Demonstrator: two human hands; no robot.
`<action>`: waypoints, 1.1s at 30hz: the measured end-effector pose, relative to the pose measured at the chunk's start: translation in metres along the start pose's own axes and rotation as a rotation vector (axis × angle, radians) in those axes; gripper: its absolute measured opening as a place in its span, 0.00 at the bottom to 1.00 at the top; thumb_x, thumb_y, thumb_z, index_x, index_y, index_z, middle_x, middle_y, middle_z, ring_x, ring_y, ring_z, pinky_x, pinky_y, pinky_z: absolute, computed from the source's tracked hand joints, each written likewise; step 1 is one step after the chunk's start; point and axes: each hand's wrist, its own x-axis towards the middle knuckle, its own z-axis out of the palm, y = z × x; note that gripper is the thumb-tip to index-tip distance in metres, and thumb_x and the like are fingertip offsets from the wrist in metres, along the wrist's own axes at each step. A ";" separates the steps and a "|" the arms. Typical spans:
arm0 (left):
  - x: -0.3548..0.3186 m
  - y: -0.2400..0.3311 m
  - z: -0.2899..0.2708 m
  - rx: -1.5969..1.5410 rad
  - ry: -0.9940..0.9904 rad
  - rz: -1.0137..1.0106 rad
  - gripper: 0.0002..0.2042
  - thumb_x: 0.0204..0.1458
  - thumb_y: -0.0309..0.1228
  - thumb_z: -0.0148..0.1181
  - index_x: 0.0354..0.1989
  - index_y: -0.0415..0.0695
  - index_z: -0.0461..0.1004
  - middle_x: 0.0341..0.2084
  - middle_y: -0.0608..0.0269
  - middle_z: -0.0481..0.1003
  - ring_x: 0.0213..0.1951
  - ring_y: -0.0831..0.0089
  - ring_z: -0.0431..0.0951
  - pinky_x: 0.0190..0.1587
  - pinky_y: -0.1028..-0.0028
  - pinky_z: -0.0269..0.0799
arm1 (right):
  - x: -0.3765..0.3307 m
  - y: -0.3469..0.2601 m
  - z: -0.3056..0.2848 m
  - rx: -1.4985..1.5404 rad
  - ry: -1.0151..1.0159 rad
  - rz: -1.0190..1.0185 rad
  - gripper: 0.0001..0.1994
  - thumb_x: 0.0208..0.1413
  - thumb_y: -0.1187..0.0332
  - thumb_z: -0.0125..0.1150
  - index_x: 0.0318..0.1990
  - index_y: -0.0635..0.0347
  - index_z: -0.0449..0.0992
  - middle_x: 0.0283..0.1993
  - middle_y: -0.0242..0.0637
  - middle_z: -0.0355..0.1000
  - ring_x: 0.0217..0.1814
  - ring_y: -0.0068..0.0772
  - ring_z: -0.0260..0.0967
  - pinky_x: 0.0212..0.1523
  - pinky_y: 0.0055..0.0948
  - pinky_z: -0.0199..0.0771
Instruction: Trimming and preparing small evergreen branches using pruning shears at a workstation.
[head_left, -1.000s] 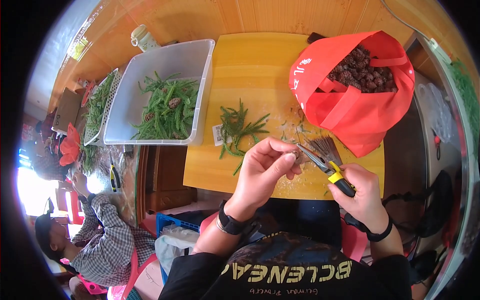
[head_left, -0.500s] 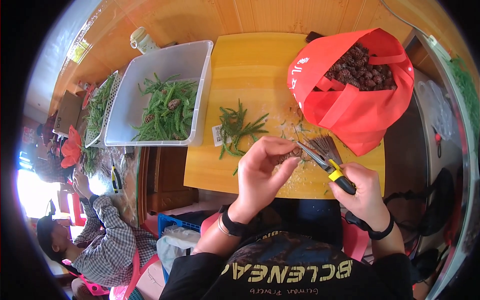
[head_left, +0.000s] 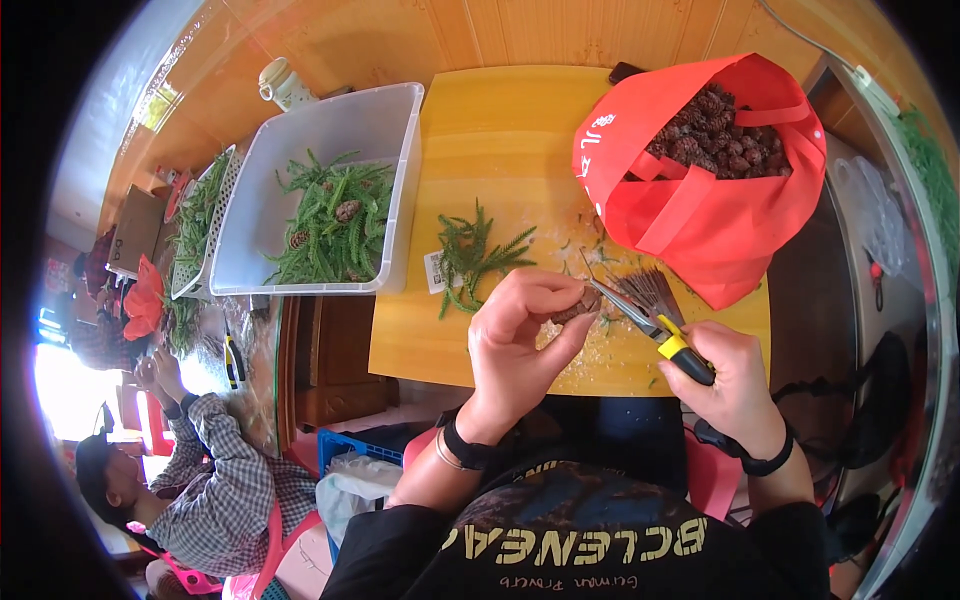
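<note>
Two hands work near the centre of the frame, above the yellow counter (head_left: 490, 120). The left hand (head_left: 512, 338) pinches a brown pine cone (head_left: 576, 306) between thumb and fingers, just right of centre. The right hand (head_left: 732, 378) is wrapped around the yellow-and-black handles of the pliers (head_left: 650, 332), whose nose points up and left, right beside the cone; whether the jaws grip the thin wire there cannot be told. Behind the pliers lies a bundle of dark, thin stems (head_left: 652, 290). Green sprigs (head_left: 472, 255) lie left of the hands, a red bag (head_left: 730, 220) of cones stands at upper right, and a clear bin (head_left: 262, 195) holding greenery sits at upper left.
</note>
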 end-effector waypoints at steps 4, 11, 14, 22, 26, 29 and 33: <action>0.000 0.002 0.001 0.398 0.017 0.260 0.12 0.36 0.13 0.64 0.30 0.38 0.73 0.31 0.57 0.75 0.32 0.68 0.77 0.37 0.76 0.73 | -0.001 -0.003 -0.002 0.010 -0.004 0.024 0.09 0.40 0.75 0.63 0.24 0.70 0.68 0.19 0.41 0.58 0.17 0.32 0.55 0.20 0.27 0.55; -0.005 -0.002 0.002 0.218 -0.039 0.190 0.11 0.38 0.10 0.61 0.30 0.35 0.71 0.35 0.56 0.71 0.38 0.69 0.75 0.42 0.73 0.73 | 0.002 -0.004 -0.003 0.028 -0.012 0.037 0.10 0.40 0.74 0.63 0.25 0.70 0.68 0.18 0.39 0.57 0.17 0.28 0.54 0.20 0.27 0.55; -0.009 -0.004 0.001 -0.173 0.045 -0.045 0.11 0.43 0.13 0.60 0.36 0.34 0.71 0.36 0.57 0.72 0.39 0.71 0.75 0.43 0.73 0.73 | 0.006 -0.008 -0.008 0.014 -0.095 0.106 0.10 0.41 0.73 0.64 0.25 0.70 0.68 0.20 0.40 0.61 0.19 0.30 0.57 0.22 0.27 0.58; 0.000 0.000 -0.008 -0.422 0.044 -0.293 0.15 0.51 0.24 0.57 0.48 0.37 0.66 0.38 0.57 0.71 0.38 0.72 0.74 0.40 0.76 0.70 | 0.001 0.000 -0.012 0.107 -0.118 0.036 0.08 0.41 0.71 0.64 0.27 0.68 0.75 0.34 0.47 0.73 0.41 0.39 0.73 0.38 0.26 0.68; 0.002 0.001 -0.012 -0.479 -0.033 -0.312 0.17 0.52 0.26 0.55 0.51 0.37 0.66 0.37 0.58 0.71 0.38 0.73 0.73 0.40 0.78 0.69 | -0.003 0.001 -0.017 0.137 -0.083 0.085 0.08 0.41 0.72 0.63 0.29 0.68 0.75 0.36 0.47 0.72 0.38 0.38 0.72 0.37 0.26 0.68; 0.002 0.003 -0.013 -0.516 -0.058 -0.333 0.17 0.52 0.26 0.55 0.50 0.37 0.66 0.38 0.57 0.71 0.39 0.72 0.73 0.41 0.78 0.70 | -0.005 0.008 -0.021 -0.031 -0.061 0.301 0.10 0.40 0.73 0.63 0.28 0.70 0.72 0.33 0.47 0.70 0.31 0.39 0.69 0.33 0.29 0.67; 0.000 0.007 -0.012 -0.616 -0.063 -0.413 0.16 0.52 0.27 0.55 0.49 0.38 0.66 0.38 0.56 0.71 0.39 0.71 0.74 0.42 0.78 0.72 | -0.011 0.046 -0.007 -0.382 0.042 0.196 0.13 0.39 0.70 0.66 0.27 0.68 0.68 0.33 0.51 0.69 0.41 0.52 0.66 0.40 0.39 0.67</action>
